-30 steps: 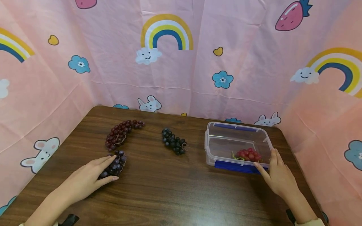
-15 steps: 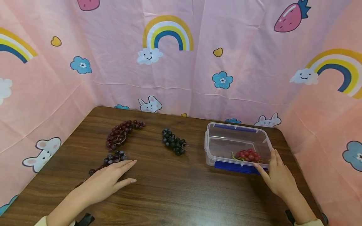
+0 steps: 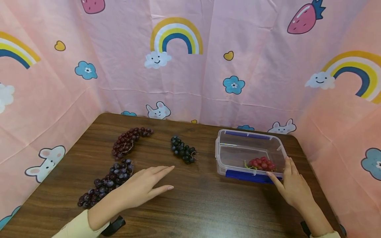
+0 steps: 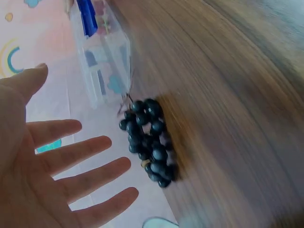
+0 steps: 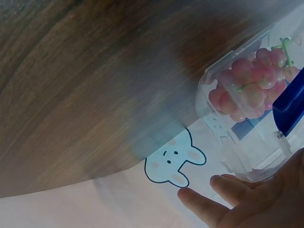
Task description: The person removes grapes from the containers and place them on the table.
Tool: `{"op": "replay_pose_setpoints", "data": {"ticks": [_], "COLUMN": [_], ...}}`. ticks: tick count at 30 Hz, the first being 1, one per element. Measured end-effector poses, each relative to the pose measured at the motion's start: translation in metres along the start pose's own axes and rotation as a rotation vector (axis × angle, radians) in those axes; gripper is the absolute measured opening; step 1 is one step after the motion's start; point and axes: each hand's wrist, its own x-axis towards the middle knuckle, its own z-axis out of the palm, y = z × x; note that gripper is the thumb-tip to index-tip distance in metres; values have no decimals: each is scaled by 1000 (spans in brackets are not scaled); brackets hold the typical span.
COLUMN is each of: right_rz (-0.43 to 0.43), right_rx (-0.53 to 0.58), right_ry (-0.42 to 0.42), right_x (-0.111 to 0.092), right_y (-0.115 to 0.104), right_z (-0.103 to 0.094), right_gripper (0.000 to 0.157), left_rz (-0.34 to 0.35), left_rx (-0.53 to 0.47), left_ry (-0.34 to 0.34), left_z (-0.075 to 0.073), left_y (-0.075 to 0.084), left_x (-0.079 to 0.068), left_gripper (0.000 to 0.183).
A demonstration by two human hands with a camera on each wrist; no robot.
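My left hand (image 3: 141,188) is above the table with its fingers straight and nothing in it. It lies between a long bunch of dark purple grapes (image 3: 110,181) and a smaller bunch of black grapes (image 3: 183,149). In the left wrist view the black grapes (image 4: 148,137) sit beyond the spread fingers (image 4: 90,154). At the right, my right hand (image 3: 293,186) rests on the near right corner of a clear plastic container (image 3: 218,158) with blue clips. Inside the container lies a bunch of red grapes (image 3: 262,163), also in the right wrist view.
A bunch of dark red grapes (image 3: 126,142) lies at the back left of the brown wooden table (image 3: 190,205). Pink patterned cloth (image 3: 190,76) hangs behind the table and on both sides.
My left hand has moved right, off the dark purple grapes and toward the black grapes, uncovering the purple bunch. The right hand stays on the container.
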Motion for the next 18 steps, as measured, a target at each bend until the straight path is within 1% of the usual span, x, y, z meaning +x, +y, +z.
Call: {"op": "replay_pose_setpoints", "data": {"ticks": [8,15,18], "right_rz": [-4,-9,-8], "right_rx": [-3,4,3], "right_ry": [-5,0,0], "right_x": [-2,-1,-1], "right_y": [-1,-1,-1], "right_z": [-2,-2,-1], "right_gripper": [104,103,104], "left_rz": [57,108,137], "left_rx": [19,48,54], "left_ry": [-37,-59,-57], "left_z": [4,6,8], "left_y": [16,31,37], "left_x": [25,47,55], "left_gripper": [73,68,66]}}
